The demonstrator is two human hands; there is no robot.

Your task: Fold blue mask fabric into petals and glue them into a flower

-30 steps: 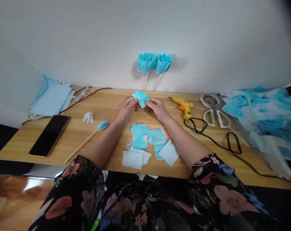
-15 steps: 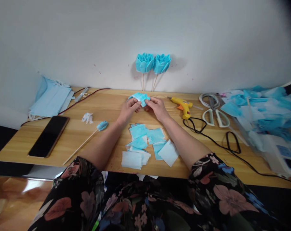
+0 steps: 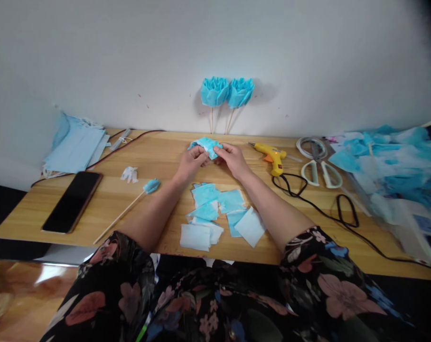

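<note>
Between my two hands is a crinkled strip of blue-and-white mask fabric (image 3: 205,142). My left hand (image 3: 194,159) pinches its lower left side, and my right hand (image 3: 229,156) pinches its right end with thumb and fingers. Some fingertips are hidden behind the fabric. Nearer to me lie several cut blue and white fabric pieces (image 3: 204,194), spread over the wooden table (image 3: 158,152). Beside my left forearm rests a thin wooden stick (image 3: 119,217) with a small blue fabric bud (image 3: 152,185) on its end.
Two blue fabric flowers (image 3: 214,91) on sticks lean against the wall. To the right are a yellow glue gun (image 3: 272,156) with a black cord, scissors (image 3: 320,171), a tape roll (image 3: 303,148) and a heap of blue scraps (image 3: 397,156). Left stand face masks (image 3: 73,147) and a phone (image 3: 73,202).
Both hands stay almost in place on the fabric strip. The right fingers have shifted very slightly; the view has moved a touch.
</note>
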